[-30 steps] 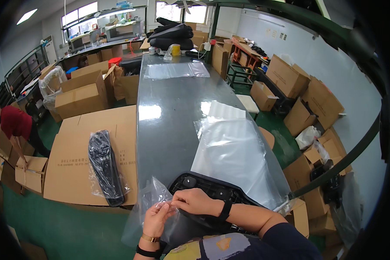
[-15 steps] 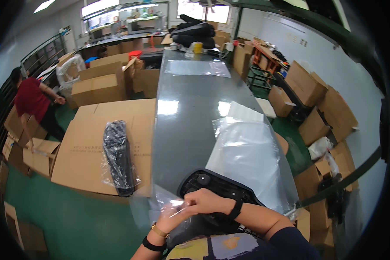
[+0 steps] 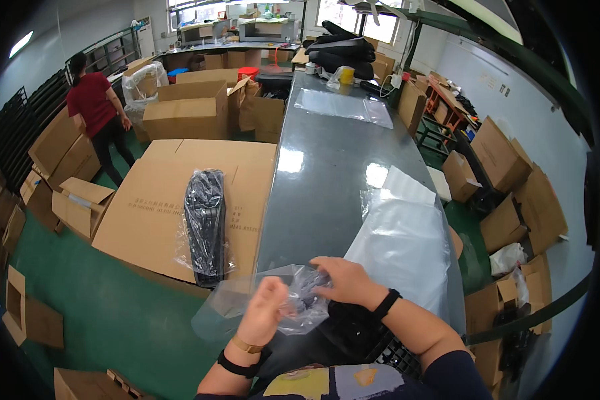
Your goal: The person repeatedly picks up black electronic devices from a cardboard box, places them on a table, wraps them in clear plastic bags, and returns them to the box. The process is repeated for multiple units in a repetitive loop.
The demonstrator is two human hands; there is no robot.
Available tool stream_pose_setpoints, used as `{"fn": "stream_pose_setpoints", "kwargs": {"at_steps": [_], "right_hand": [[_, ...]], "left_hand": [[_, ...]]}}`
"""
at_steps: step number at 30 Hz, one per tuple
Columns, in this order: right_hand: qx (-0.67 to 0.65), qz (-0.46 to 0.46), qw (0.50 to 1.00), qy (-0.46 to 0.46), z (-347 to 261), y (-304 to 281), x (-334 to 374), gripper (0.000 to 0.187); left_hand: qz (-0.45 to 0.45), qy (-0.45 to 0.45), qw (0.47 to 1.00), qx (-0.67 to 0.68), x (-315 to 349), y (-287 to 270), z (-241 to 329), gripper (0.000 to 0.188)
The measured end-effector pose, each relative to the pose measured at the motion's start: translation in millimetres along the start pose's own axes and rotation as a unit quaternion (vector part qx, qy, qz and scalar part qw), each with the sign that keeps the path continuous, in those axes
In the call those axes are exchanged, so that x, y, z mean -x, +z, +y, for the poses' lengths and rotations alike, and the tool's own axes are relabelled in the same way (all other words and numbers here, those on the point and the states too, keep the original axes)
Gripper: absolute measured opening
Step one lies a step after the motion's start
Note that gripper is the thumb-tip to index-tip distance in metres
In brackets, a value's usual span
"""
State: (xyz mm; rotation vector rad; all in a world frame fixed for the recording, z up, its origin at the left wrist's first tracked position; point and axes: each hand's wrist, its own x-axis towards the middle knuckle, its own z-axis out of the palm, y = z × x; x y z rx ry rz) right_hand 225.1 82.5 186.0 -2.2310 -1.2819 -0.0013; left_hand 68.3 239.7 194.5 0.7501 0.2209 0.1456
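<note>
A clear plastic bag point(image 3: 230, 308) is spread between my hands in front of my body. My left hand point(image 3: 265, 312) is closed, its curled fingers on the bag's near side. My right hand point(image 3: 349, 283) grips the bag's far side, thumb and fingers bent around the film. Under and beside my right hand lies a black moulded part point(image 3: 353, 328) with a grid-like section near my body. Its far end is partly hidden by the bag and my hand. Left of the table, a similar-looking long black piece point(image 3: 205, 223) in clear film rests on cardboard.
A grey table point(image 3: 313, 180) runs ahead, with a stack of clear bags point(image 3: 403, 230) on its right. A large cardboard box point(image 3: 147, 207) adjoins it. Black padded pieces point(image 3: 343, 53) are piled at the far end. A person in red point(image 3: 97, 100) stands at left among cartons.
My hands have moved apart and the bag is spread wider, over part of the black piece. The view has swung left. The person in red has gone from bent over to upright.
</note>
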Motion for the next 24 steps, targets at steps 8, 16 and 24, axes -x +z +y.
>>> {"fn": "stream_pose_setpoints", "kwargs": {"at_steps": [8, 16, 24], "right_hand": [[-0.004, 0.09, 0.992, 0.083, 44.0, -33.2, -74.6, 0.022], [-0.337, -0.102, 0.93, 0.103, 56.5, -36.8, -79.2, 0.023], [0.127, -0.074, 0.985, -0.094, 136.4, 28.2, -69.0, 0.03]], "left_hand": [[0.164, 0.103, 0.748, -0.635, -19.2, -50.0, -36.9, 0.026], [0.298, -0.037, 0.736, -0.607, -53.4, -163.6, -53.0, 0.027], [0.114, 0.108, 0.944, 0.289, -101.7, -154.9, -23.2, 0.02]]}}
